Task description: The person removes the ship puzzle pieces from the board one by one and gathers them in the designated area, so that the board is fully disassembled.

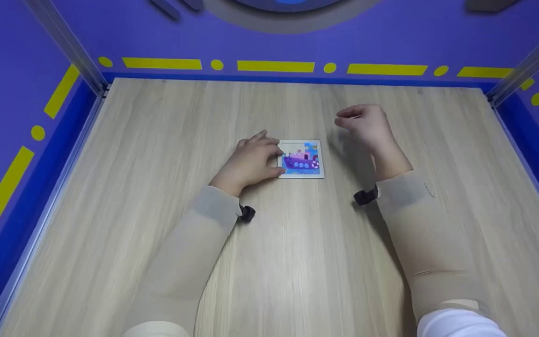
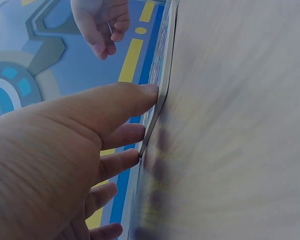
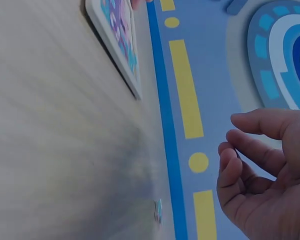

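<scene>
A small puzzle (image 1: 301, 161) in a white frame lies flat on the table. Its picture shows a purple and pink ship on blue, with a plain cream patch at the upper left. My left hand (image 1: 253, 160) steadies its left side; in the left wrist view the thumb (image 2: 140, 97) touches the frame's edge. To the right, my right hand (image 1: 367, 126) hovers above the table, fingertips drawn together. Between them shows a thin pale edge, apparently a thin flat piece seen edge-on; its face is hidden.
Beneath the right hand, a small flat coloured piece (image 3: 158, 211) lies on the wooden table (image 1: 269, 262). Blue-purple walls with yellow markings (image 1: 275, 66) enclose the table at the back and both sides.
</scene>
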`<state>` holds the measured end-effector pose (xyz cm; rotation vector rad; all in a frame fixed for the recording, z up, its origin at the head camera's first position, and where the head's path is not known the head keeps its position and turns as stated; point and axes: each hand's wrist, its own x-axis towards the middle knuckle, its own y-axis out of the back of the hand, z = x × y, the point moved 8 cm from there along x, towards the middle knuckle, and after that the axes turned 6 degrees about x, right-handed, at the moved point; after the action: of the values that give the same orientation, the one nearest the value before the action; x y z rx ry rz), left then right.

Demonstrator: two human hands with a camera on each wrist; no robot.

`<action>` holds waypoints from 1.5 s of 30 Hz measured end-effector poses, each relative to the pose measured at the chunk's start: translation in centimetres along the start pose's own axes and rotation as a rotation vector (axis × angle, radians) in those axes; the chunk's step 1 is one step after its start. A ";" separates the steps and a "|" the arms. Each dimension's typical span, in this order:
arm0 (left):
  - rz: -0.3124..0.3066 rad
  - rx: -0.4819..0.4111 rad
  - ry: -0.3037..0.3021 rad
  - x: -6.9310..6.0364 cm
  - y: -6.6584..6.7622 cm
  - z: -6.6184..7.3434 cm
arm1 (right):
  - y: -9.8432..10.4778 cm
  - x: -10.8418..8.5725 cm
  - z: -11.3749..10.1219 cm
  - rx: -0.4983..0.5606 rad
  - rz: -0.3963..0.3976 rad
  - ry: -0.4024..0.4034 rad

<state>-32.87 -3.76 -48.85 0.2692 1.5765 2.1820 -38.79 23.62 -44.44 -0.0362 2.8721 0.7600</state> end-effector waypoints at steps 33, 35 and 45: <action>-0.003 -0.010 0.015 -0.2 -0.3 -0.2 | -7.8 -1.5 0.5 -0.265 -0.341 0.169; -0.003 -0.013 0.016 -0.2 -0.3 -0.1 | -7.8 -1.5 0.6 -0.278 -0.340 0.170; -0.002 -0.006 0.010 -0.3 -0.3 -0.2 | -8.4 -1.5 0.9 -0.343 -0.365 0.154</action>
<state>-32.65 -3.96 -49.14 0.2552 1.5750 2.1887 -36.64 16.72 -49.11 -0.6671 2.7100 1.1960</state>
